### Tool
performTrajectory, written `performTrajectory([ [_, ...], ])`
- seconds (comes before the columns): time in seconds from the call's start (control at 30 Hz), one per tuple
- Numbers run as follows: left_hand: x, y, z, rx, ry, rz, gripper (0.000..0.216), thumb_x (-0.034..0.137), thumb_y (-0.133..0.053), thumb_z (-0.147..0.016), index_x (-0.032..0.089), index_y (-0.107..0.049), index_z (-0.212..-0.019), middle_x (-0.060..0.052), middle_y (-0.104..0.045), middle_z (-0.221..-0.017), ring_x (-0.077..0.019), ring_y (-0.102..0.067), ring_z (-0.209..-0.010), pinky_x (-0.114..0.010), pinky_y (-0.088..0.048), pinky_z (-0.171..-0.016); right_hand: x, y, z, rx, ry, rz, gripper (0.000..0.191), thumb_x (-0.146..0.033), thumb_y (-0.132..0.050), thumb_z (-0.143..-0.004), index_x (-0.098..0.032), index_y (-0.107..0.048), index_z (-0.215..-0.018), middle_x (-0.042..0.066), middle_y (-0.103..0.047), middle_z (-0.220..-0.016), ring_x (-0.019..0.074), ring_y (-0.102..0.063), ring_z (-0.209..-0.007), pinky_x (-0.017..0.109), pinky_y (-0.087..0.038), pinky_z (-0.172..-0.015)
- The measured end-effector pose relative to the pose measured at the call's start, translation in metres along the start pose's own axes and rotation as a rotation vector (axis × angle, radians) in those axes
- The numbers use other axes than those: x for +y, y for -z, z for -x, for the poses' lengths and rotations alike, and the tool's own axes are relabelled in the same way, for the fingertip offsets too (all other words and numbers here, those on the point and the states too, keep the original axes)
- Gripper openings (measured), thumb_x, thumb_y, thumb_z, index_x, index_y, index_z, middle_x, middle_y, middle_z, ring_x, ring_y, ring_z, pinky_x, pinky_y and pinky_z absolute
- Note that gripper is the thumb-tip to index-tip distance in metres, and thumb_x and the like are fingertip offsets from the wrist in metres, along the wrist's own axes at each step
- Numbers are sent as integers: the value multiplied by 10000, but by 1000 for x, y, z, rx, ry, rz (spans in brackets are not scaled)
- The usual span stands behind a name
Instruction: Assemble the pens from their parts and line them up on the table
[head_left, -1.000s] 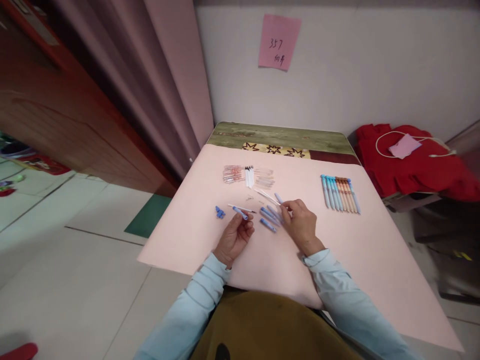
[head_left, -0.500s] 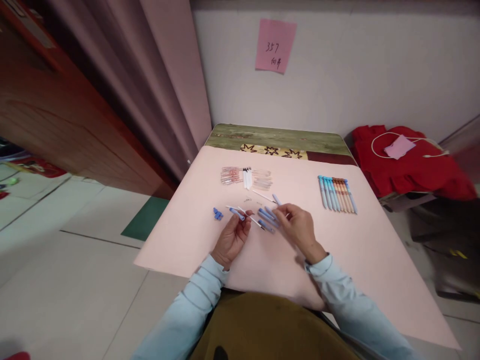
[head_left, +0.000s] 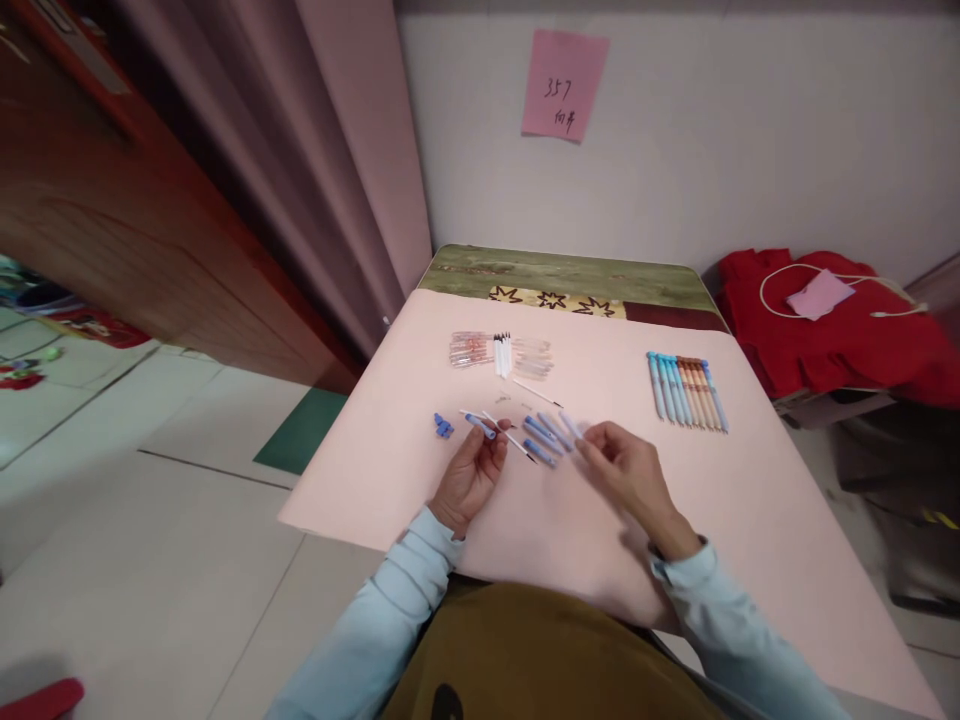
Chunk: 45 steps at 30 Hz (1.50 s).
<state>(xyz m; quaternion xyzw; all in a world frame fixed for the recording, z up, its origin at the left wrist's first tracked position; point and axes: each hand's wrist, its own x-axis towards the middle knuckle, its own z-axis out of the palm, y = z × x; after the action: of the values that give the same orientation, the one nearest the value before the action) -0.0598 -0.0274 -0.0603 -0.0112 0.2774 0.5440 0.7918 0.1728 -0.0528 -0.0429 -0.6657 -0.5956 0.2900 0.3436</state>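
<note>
My left hand [head_left: 472,472] is closed around a blue pen barrel [head_left: 481,426], its fingertips pinching the tube. By those fingers are thin white refills [head_left: 517,444], one with a dark tip; I cannot tell if they are held or lie on the paper. My right hand [head_left: 626,472] pinches a pale blue pen tube [head_left: 570,424], tilted up and left. Between the hands several blue pen barrels [head_left: 540,452] lie side by side. Small blue pen parts [head_left: 442,426] lie left of my left hand.
Further back are clear tubes [head_left: 469,349], white refills [head_left: 503,356], pale tubes [head_left: 534,358] and a lone refill [head_left: 536,392]. A row of assembled pens [head_left: 686,392] lies at right on the pink paper [head_left: 360,460]. Red cloth [head_left: 817,345] is beyond the table's right edge.
My right hand has moved right, away from the barrels, with the pale blue tube in its fingers. My left hand keeps its barrel in nearly the same place. The view has shifted slightly.
</note>
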Motion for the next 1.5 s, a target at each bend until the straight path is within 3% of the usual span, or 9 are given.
performTrajectory([
  [0.1,0,0,0,-1,8,4,261,140,-441,-989,91,-680,-898,-118,-723,-994,-84,-691,-724,-159,-598,-680,-5,-1,37,-206,-21,-221,279,-466,-622,-854,-191,-667,-841,-18,-547,-607,119,-459,-533,228,-329,-490],
  [0.23,0,0,-1,-13,3,2,256,139,-446,-987,91,-683,-903,-120,-721,-1013,-85,-693,-735,-156,-596,-680,-10,-10,59,-230,-83,-289,272,-449,-635,-855,-181,-655,-814,-30,-506,-588,105,-420,-524,220,-307,-478],
  [0.77,0,-2,0,3,6,39,206,156,-476,-980,105,-674,-1001,-104,-723,-963,-88,-692,-721,-160,-599,-663,-14,-13,58,-140,-94,-254,255,-432,-622,-836,-187,-626,-766,-35,-474,-571,99,-389,-514,217,-286,-469],
  [1.1,-2,-1,0,-15,3,-2,178,149,-505,-964,97,-665,-903,-108,-719,-975,-86,-692,-721,-157,-596,-669,-14,-27,50,-149,-107,-257,261,-440,-629,-841,-186,-645,-783,-35,-507,-549,98,-397,-493,215,-297,-465],
  [1.5,-3,4,-1,-69,-2,-106,120,142,-559,-931,97,-670,-923,-117,-717,-1044,-94,-695,-742,-169,-595,-681,-24,-42,38,-208,-186,-506,279,-457,-669,-811,-180,-642,-828,15,-636,-682,123,-547,-547,241,-454,-532],
])
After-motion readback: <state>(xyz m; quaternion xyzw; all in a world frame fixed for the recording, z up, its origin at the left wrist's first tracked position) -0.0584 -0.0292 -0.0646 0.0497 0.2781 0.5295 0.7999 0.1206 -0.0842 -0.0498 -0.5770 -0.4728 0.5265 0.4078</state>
